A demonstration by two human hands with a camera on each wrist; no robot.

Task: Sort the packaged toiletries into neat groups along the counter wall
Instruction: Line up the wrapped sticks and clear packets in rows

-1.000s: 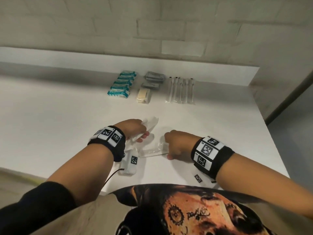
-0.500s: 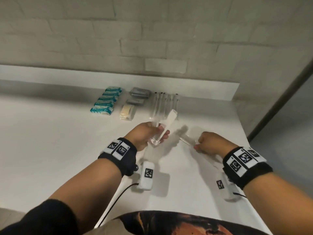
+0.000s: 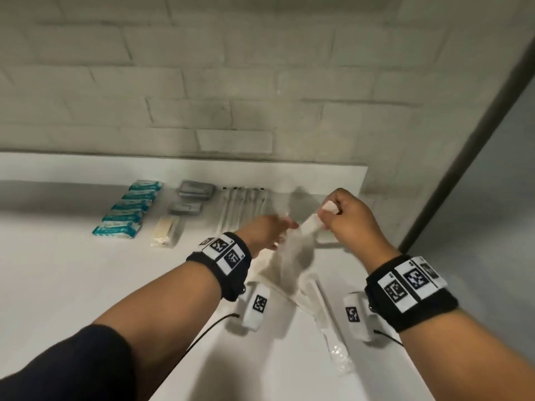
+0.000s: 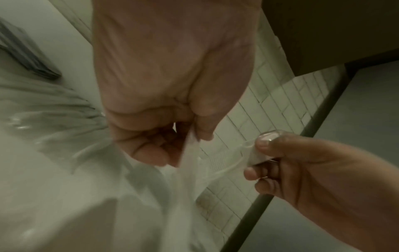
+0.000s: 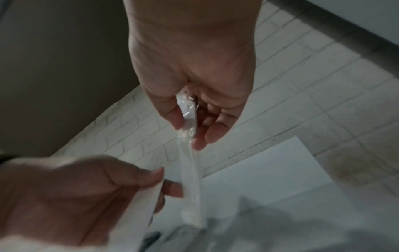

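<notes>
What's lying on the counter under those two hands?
Under the left hand and right hand, one clear-wrapped packet lies on the counter. The blurred white packets they hold hide whatever lies beneath.

hands (image 3: 307,227) raised together, nearer wall, packets (image 3: 295,256) lifted

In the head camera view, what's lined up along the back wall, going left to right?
Teal packets → grey packets, cream packet in front → row of long clear-wrapped sticks → right hand pinching a wrapped white comb.
</notes>
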